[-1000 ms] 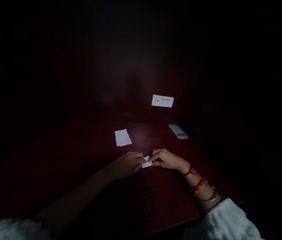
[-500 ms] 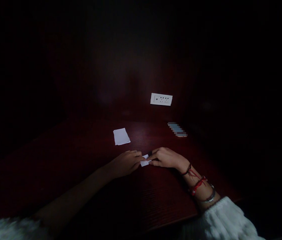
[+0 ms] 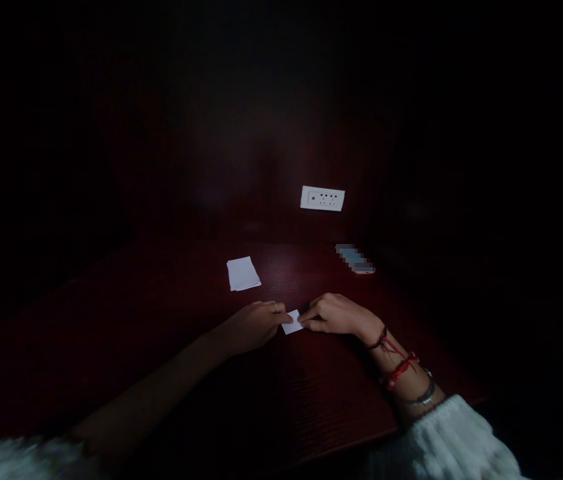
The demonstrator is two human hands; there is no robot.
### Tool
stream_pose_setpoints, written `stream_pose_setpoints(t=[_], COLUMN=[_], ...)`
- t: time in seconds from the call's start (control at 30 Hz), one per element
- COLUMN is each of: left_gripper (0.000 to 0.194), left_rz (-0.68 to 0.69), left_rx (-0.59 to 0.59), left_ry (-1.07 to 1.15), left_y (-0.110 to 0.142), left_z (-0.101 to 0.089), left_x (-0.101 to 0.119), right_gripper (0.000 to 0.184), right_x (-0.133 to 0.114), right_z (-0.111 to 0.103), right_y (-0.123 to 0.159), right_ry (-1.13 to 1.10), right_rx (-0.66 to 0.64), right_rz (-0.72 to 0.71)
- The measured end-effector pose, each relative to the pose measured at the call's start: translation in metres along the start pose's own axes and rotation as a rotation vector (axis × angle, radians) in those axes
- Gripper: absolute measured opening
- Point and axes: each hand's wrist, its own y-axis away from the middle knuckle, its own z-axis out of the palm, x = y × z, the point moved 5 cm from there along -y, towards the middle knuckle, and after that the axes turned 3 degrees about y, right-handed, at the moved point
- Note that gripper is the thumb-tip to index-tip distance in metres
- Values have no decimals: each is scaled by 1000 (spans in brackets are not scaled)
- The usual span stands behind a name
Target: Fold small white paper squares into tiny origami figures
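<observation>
Between my two hands a small piece of white paper [image 3: 292,325] rests on the dark red table. It looks folded, though its creases are too small to make out. My left hand [image 3: 257,327], with a ring on one finger, is closed on the paper's left side, thumb on top. From the right, my right hand [image 3: 335,315] pinches the other side with bent fingers; cords and a bracelet circle that wrist. Beyond my left hand lies a small stack of white paper sheets [image 3: 244,274], slightly out of line with each other.
A phone [image 3: 356,260], its screen blurred out, lies at the back right of the table [image 3: 186,280]. On the wall behind is a white socket panel [image 3: 322,199]. The table's front edge shows below my right forearm, and the surroundings are very dark.
My right fingers, which reached farther in over the paper, have drawn back to its right edge, so more of it shows. My left hand keeps its hold. The view has shifted slightly.
</observation>
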Motion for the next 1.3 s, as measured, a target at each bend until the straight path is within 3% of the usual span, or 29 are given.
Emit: stream_pose_setpoints(t=[0.33, 0.63, 0.97, 1.3], left_gripper=[37, 34, 35, 35], left_rz=[-8, -44, -11, -33], left_rx=[-11, 14, 26, 9], left_ry=[-8, -57, -65, -23], left_y=[1, 4, 4, 6], left_z=[1, 4, 1, -1], left_x=[0, -5, 5, 6], right_gripper=[27, 24, 17, 7], right_x=[5, 3, 9, 7], right_z=[1, -9, 10, 10], right_y=[4, 4, -6, -9], right_ry=[42, -29, -161, -234], right_rx=[-46, 147, 189, 280], right_rz=[13, 17, 95, 103])
